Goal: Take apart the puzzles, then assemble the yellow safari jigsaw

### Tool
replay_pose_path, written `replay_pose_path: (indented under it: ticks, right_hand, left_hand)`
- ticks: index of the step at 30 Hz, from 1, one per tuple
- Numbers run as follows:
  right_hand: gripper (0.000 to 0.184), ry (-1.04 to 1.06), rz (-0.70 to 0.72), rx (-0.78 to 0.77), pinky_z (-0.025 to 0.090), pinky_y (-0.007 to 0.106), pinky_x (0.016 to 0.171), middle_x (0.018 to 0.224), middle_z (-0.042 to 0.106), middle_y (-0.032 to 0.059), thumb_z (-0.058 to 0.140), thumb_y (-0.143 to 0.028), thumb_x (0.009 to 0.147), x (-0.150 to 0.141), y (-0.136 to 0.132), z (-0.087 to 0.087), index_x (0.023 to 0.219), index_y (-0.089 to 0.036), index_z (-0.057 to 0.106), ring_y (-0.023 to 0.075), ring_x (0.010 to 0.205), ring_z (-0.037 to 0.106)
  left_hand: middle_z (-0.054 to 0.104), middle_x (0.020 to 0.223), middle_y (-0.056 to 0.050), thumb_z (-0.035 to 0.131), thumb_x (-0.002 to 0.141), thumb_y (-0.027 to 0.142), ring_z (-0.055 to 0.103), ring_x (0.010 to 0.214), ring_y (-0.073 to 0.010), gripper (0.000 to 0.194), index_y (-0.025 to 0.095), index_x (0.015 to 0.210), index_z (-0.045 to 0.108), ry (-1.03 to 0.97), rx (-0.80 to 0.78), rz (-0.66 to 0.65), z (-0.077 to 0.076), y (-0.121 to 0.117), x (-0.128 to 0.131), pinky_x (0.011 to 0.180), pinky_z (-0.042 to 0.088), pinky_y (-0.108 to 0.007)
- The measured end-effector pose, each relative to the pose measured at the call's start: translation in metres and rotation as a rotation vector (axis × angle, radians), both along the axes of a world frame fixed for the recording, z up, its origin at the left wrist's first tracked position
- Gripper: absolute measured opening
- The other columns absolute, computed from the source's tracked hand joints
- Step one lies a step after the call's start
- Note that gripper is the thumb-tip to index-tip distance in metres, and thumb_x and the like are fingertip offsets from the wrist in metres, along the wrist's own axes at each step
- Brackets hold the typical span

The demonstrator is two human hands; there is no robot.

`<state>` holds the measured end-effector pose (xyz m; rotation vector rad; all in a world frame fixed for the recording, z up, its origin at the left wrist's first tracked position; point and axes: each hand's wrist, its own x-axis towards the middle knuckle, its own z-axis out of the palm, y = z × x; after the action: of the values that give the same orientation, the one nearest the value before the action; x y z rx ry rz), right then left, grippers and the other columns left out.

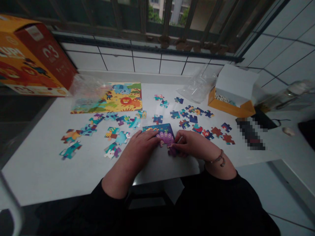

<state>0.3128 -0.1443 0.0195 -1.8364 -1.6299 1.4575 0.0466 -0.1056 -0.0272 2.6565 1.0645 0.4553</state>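
A partly joined jigsaw puzzle (165, 135) with a purple many-eyed creature and a dark blue border lies on the white counter before me. My left hand (145, 142) rests over its left side, fingers stretched out across the joined pieces. At the lower right edge, my right hand (187, 143) pinches a purple puzzle piece (173, 150) between thumb and finger, against the joined part. Loose puzzle pieces lie on both sides: teal and purple ones (123, 137) to the left, blue and reddish-brown ones (216, 131) to the right. My left palm hides part of the puzzle.
A picture sheet with lions (130, 101) lies behind, partly under clear plastic (88, 87). An orange puzzle box (36, 59) stands at the far left. At the back right are a plastic bag (197, 87), an open yellow box (231, 106) and a glass jar (283, 96).
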Motion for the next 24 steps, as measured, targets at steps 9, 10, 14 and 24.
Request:
replay_pose_path:
  ticks: [9,10,14,24]
  right_hand:
    - [0.012,-0.235,0.004,0.102,0.053,0.025,0.054,0.073,0.080,-0.0009,0.077,-0.027,0.102,-0.0082,-0.0008,0.0072,0.093,-0.025,0.070,0.0172,0.062,0.077]
    - [0.012,-0.287,0.005,0.122,0.052,0.025,0.055,0.071,0.079,-0.0010,0.078,-0.029,0.102,-0.0091,-0.0009,0.0079,0.093,-0.025,0.070,0.0173,0.062,0.076]
    - [0.015,-0.443,0.055,0.198,0.045,0.028,0.061,0.069,0.076,-0.0013,0.081,-0.033,0.099,-0.0099,0.0002,0.0091,0.091,-0.025,0.071,0.0175,0.064,0.072]
    - [0.004,-0.341,0.084,0.255,0.039,0.027,0.064,0.076,0.073,-0.0032,0.079,-0.021,0.095,-0.0057,0.0086,0.0014,0.098,-0.024,0.078,0.0139,0.067,0.063]
  left_hand:
    - [0.068,0.162,-0.007,0.065,0.110,0.013,0.066,0.146,-0.0313,0.031,0.029,0.132,0.079,-0.050,-0.024,-0.010,-0.0031,0.0012,-0.0011,0.123,0.050,-0.057]
    - [0.068,0.162,-0.007,0.064,0.110,0.013,0.066,0.146,-0.0311,0.031,0.029,0.132,0.079,-0.053,-0.026,-0.010,-0.0025,0.0010,-0.0009,0.123,0.050,-0.057]
    - [0.068,0.162,-0.008,0.063,0.110,0.012,0.066,0.146,-0.0309,0.032,0.029,0.133,0.078,-0.059,-0.032,-0.017,-0.0023,0.0015,-0.0005,0.123,0.050,-0.056]
    - [0.065,0.165,-0.009,0.059,0.111,0.009,0.063,0.151,-0.0318,0.040,0.031,0.139,0.075,-0.026,-0.066,-0.023,-0.0058,0.0032,-0.0010,0.127,0.044,-0.067]
